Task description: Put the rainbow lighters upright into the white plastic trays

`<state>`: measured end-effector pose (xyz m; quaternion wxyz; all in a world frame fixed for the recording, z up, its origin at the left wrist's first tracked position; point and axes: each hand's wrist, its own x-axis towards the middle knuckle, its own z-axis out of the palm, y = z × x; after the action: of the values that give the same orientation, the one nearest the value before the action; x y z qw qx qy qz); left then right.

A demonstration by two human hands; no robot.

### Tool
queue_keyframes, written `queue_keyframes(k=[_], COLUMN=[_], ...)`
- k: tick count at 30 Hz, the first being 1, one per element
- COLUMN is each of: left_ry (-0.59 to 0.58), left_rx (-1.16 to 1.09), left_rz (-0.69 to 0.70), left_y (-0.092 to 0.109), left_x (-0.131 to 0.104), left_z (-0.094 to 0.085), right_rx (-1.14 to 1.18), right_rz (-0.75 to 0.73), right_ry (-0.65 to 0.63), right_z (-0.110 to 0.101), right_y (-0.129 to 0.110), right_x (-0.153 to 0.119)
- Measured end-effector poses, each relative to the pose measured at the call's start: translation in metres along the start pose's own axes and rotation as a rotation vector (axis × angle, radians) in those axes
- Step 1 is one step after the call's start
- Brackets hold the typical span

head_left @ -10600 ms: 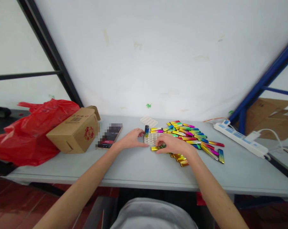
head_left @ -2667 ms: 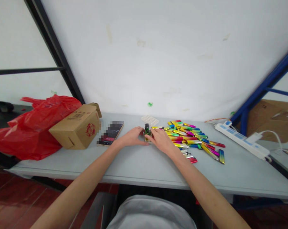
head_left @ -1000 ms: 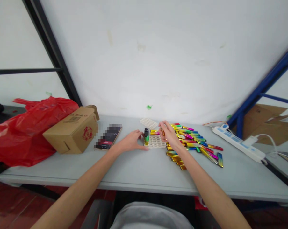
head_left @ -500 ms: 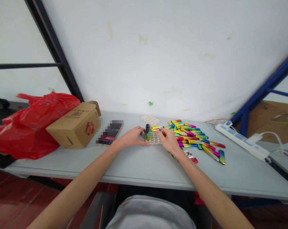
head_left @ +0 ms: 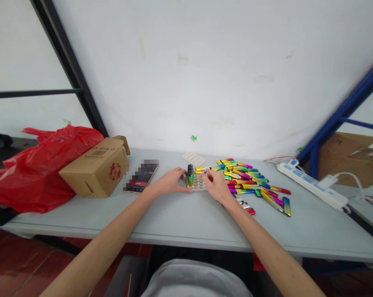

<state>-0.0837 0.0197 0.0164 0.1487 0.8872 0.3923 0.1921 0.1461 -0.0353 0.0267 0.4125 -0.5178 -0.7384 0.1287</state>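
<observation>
A pale tray with round cells (head_left: 198, 184) lies on the grey table between my hands. Several lighters with black tops (head_left: 190, 175) stand upright in a row along its left side. My left hand (head_left: 174, 180) rests beside that row, thumb and fingers apart around the tray's left edge. Over the tray's right part, my right hand (head_left: 216, 184) is closed in a pinch on a shiny lighter (head_left: 201, 170), whose golden end points left. Right of this hand lies a loose pile of shiny coloured lighters (head_left: 248, 175).
Another pale tray (head_left: 193, 158) lies behind. To the left are a phone (head_left: 143, 175), a cardboard box (head_left: 96, 167) and a red plastic bag (head_left: 44, 165). A white power strip (head_left: 313, 185) with cables is at the right.
The whole view has shifted slightly, with the table scene sitting a little lower. Both hands keep nearly the same places by the tray.
</observation>
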Motion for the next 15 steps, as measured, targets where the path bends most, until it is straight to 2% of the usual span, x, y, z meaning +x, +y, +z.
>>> queue_keyframes(k=[4,11,15], left_ry=[-0.004,-0.06,-0.067], left_rx=[-0.007,-0.057,-0.065], left_rz=[-0.005,0.028,0.036], left_y=[0.0,-0.007,-0.009], left_x=[0.0,0.001,0.001], left_z=[0.0,-0.005,-0.007], right_rx=[0.022,0.1,0.016], right_rz=[-0.004,-0.171,-0.247], right_ry=[0.023,-0.139,-0.145], right_z=[-0.002,-0.011,-0.012], right_y=[-0.004,-0.009,-0.008], right_x=[0.001,-0.001,-0.003])
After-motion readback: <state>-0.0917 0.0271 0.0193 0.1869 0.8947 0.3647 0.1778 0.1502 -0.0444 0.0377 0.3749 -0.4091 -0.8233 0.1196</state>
